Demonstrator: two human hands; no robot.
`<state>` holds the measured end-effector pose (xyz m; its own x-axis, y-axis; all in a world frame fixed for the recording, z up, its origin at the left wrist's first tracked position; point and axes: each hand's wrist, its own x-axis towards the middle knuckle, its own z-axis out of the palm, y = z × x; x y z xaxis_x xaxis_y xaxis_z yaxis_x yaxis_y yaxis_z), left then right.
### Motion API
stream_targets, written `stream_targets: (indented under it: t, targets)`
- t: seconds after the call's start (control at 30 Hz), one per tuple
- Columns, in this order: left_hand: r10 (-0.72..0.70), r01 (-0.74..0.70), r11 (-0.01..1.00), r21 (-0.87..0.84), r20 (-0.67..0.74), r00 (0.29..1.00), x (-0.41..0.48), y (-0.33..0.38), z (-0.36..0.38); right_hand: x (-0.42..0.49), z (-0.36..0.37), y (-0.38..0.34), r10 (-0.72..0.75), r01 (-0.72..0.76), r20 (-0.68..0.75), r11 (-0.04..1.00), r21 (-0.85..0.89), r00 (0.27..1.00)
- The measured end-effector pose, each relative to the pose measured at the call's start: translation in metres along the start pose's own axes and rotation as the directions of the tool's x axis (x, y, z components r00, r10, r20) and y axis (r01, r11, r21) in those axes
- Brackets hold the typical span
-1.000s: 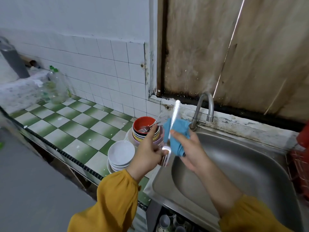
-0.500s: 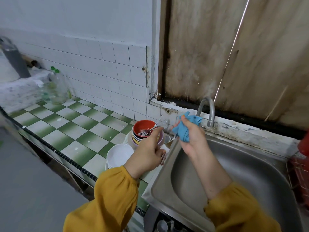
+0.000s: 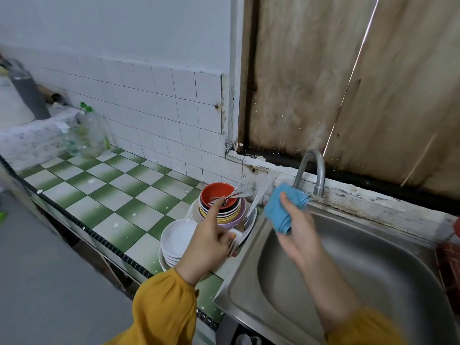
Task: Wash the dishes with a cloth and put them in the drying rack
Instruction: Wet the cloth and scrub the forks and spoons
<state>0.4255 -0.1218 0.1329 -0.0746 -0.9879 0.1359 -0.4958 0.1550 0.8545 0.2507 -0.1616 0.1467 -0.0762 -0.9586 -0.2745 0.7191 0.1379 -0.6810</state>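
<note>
Utensil [image 3: 255, 205], one, long, pale metal, too blurred to tell fork from spoon. It is held slanting over the seam between counter and sink, its lower end gripped in the curled fingers of the left hand [image 3: 211, 242], whose forefinger alone points up past the red bowl. Judged light, stiff and unbreakable, but slick when wet; best kept by the handle end, as now, leaving the upper length free for wiping. Cloth [image 3: 281, 210], blue, soft, bunched, pinched under the thumb of the right hand [image 3: 298, 235], near the utensil's tip and just below the tap [image 3: 311, 170], from which no water is seen running. Bowls [image 3: 220, 207], coloured, stacked, red uppermost, with forks [image 3: 239, 192] lying in the top one. White bowls [image 3: 176, 235], stacked, just in front; both stacks probably breakable and slippery, best lifted singly by the rim. Sink [image 3: 361, 282], steel. Counter [image 3: 99, 195], green-and-white tile, spattered. Wall tiled white, with rough boards [image 3: 348, 83] behind the tap and a clear bottle [image 3: 89, 135] at far left. Red mesh [image 3: 449, 255] at the right edge, possibly the rack.
</note>
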Motion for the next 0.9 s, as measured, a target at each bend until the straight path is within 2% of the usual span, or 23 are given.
stream_targets:
  t: [0.07, 0.13, 0.3, 0.37, 0.4, 0.47, 0.53, 0.67, 0.73, 0.8, 0.9]
  targets:
    - [0.01, -0.01, 1.0, -0.025, 0.026, 1.0, 0.002, 0.007, 0.004, -0.008, -0.001, 0.021, 0.099, -0.096, 0.038, 0.992, -0.083, 0.994]
    - [0.023, -0.022, 1.0, -0.017, 0.073, 0.997, 0.004, 0.011, 0.008, -0.013, 0.0, 0.036, 0.128, -0.117, 0.062, 0.981, -0.154, 0.99]
    - [-0.05, 0.039, 0.998, 0.055, 0.211, 0.976, 0.01, 0.008, 0.004, -0.013, 0.003, 0.04, 0.016, -0.004, 0.04, 0.956, -0.294, 0.999]
    - [-0.004, -0.021, 0.983, 0.182, 0.138, 0.99, 0.012, 0.009, -0.002, -0.012, 0.001, 0.033, -0.006, 0.034, 0.063, 0.893, -0.448, 0.998]
    - [0.087, -0.1, 0.956, 0.275, 0.058, 0.995, 0.015, 0.008, -0.007, -0.011, -0.001, 0.028, -0.002, 0.053, 0.091, 0.826, -0.561, 0.996]
    - [0.34, -0.272, 0.837, 0.475, -0.062, 0.938, 0.022, 0.008, -0.016, -0.011, -0.003, 0.021, 0.055, 0.086, 0.162, 0.66, -0.746, 0.985]
    - [0.539, -0.379, 0.635, 0.673, -0.034, 0.842, 0.034, 0.013, -0.023, -0.012, -0.004, 0.016, 0.113, 0.123, 0.224, 0.566, -0.815, 0.968]
    - [0.638, -0.473, 0.305, 0.827, 0.192, 0.746, 0.053, 0.028, -0.032, -0.014, -0.004, 0.011, 0.15, 0.261, 0.347, 0.41, -0.874, 0.926]
    - [0.618, -0.539, 0.208, 0.817, 0.317, 0.719, 0.059, 0.034, -0.037, -0.016, -0.004, 0.005, 0.162, 0.318, 0.403, 0.385, -0.866, 0.901]
    - [0.573, -0.638, 0.249, 0.729, 0.42, 0.704, 0.063, 0.035, -0.041, -0.014, -0.005, -0.005, 0.153, 0.363, 0.437, 0.358, -0.86, 0.886]
    - [0.457, -0.71, 0.393, 0.584, 0.546, 0.702, 0.062, 0.039, -0.041, -0.012, -0.009, -0.019, 0.159, 0.461, 0.507, 0.255, -0.85, 0.847]
